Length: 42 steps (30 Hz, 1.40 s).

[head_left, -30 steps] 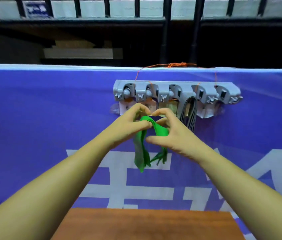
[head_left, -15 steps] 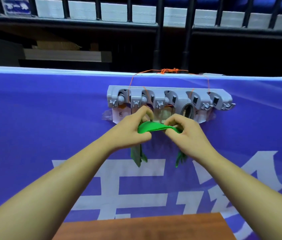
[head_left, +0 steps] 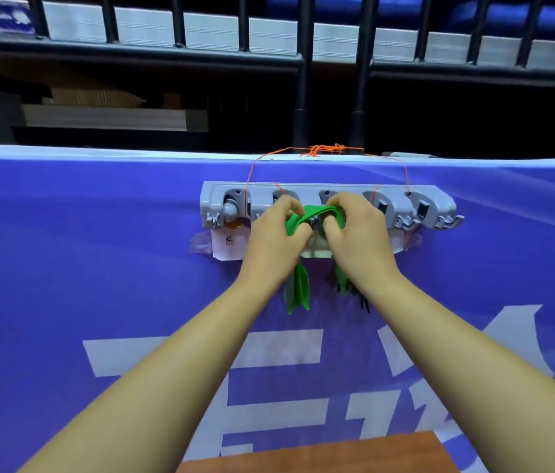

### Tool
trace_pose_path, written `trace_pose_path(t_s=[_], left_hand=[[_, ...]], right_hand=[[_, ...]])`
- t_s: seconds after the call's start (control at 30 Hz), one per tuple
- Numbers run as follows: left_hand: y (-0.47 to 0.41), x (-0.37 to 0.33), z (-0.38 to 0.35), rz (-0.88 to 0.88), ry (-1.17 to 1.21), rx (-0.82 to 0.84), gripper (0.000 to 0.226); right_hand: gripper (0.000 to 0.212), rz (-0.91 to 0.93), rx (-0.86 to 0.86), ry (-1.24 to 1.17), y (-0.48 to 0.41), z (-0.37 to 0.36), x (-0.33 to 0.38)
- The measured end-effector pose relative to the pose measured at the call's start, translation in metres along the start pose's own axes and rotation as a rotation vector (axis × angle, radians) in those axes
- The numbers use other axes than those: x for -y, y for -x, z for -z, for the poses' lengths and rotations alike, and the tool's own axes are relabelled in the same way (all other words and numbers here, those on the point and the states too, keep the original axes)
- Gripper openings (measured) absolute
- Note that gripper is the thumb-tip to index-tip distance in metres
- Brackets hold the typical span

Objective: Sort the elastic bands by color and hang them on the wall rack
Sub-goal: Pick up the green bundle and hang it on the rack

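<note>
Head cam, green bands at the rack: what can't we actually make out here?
Head view only:
- The green bands: whether they are hooked on the rack cannot be told; the left hand and right hand cover that spot.
- The black bands: only tips show below the right wrist.
- The paper label: writing too small to read.
- The wooden surface: cut off by the bottom edge.
</note>
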<state>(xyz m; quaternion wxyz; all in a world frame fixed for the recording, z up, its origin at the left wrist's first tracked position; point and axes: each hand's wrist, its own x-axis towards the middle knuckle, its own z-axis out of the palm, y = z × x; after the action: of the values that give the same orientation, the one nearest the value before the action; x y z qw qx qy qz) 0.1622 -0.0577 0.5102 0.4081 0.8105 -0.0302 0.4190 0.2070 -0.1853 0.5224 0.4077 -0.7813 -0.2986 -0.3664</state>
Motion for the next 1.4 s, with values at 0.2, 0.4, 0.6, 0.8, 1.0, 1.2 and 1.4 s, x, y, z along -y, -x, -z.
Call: trace_pose_path(t_s=[0.2, 0.4, 0.6, 0.8, 1.0, 1.2, 1.4], left_hand=[[0.004, 0.023, -0.010, -0.168, -0.142, 0.038, 0.017], [0.010, 0.028, -0.006, -0.268, -0.034, 0.044, 0.026], [0.009, 0.018, -0.012, -0.285, -0.013, -0.082, 0.027], [0.010, 0.019, -0.014, -0.299, -0.034, -0.033, 0.027], [0.013, 0.018, -0.008, -0.255, 0.040, -0.008, 0.027], [0.014, 0.013, -0.012, -0.184, 0.041, -0.050, 0.023], [0.013, 0.016, -0.013, -0.217, 0.006, -0.038, 0.021]], right_hand=[[0.013, 0.052, 0.050, 0.149, 0.015, -0.010, -0.015], [0.022, -0.004, 0.034, -0.097, 0.025, -0.007, -0.015], [0.019, -0.004, -0.075, -0.091, 0.026, -0.010, -0.015], [0.020, -0.108, -0.039, -0.200, 0.028, -0.017, -0.013], [0.018, -0.117, -0.003, -0.402, 0.035, -0.013, -0.014], [0.019, -0.125, -0.045, -0.424, 0.028, -0.015, -0.011], [0.021, -0.218, -0.029, -0.510, 0.029, -0.017, -0.012]])
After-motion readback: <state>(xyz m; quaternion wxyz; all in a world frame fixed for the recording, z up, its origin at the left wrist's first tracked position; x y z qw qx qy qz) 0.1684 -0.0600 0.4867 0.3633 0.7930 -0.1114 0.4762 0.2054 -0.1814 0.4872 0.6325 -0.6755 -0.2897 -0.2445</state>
